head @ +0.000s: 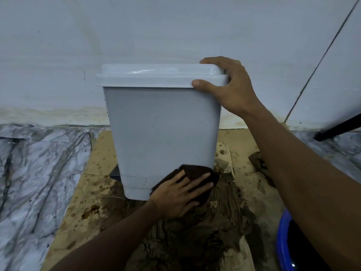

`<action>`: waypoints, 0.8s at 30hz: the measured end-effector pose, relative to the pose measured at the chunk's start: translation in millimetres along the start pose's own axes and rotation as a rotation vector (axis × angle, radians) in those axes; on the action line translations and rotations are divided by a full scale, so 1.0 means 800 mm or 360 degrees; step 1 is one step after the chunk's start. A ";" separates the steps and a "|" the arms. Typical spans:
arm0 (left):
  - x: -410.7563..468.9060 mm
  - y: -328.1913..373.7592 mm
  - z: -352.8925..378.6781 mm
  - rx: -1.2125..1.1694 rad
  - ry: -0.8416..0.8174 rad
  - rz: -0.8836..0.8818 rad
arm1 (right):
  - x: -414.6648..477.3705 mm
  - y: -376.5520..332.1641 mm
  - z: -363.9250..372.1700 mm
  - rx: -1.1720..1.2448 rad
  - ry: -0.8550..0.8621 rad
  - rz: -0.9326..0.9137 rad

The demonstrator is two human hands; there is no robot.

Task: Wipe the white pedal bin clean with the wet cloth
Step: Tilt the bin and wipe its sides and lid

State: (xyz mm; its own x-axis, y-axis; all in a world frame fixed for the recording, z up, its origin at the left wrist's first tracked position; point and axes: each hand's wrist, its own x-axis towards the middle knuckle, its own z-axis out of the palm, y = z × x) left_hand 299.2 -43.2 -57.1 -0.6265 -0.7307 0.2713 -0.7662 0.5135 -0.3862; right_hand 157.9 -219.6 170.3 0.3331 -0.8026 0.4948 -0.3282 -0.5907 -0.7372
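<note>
A white pedal bin [160, 124] stands upright on wet cardboard, its lid closed and small dark specks along its lower front and left edge. A black pedal [114, 173] pokes out at its lower left. My left hand [175, 194] lies flat with fingers spread, pressing a dark brown wet cloth [197, 177] against the bin's lower right corner. My right hand [226, 85] grips the lid's right corner, thumb on the front rim, fingers over the top.
Soaked, stained cardboard [93, 192] covers the marble-patterned floor [35, 173]. A white wall [156, 32] rises right behind the bin. A blue bucket's rim [283, 245] shows at the lower right, and a dark bar [340, 126] slants at the right edge.
</note>
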 end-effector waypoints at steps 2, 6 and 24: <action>-0.003 -0.019 -0.009 -0.0047 0.0000 0.0020 | 0.001 -0.001 0.001 -0.0005 0.0005 0.0009; 0.008 -0.082 -0.046 -0.0063 0.0248 -0.0472 | 0.001 0.000 0.002 0.0020 0.0004 0.0008; -0.061 -0.096 -0.020 -0.0026 0.0074 -0.0178 | 0.005 0.008 0.001 -0.0003 0.0018 0.0014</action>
State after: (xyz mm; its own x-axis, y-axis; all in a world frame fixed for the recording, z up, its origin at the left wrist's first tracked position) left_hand 386.6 -39.8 -26.2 -0.5425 -0.7624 0.3528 -0.8338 0.4374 -0.3369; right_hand 157.6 -226.3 167.5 0.3203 -0.8085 0.4937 -0.3324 -0.5839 -0.7407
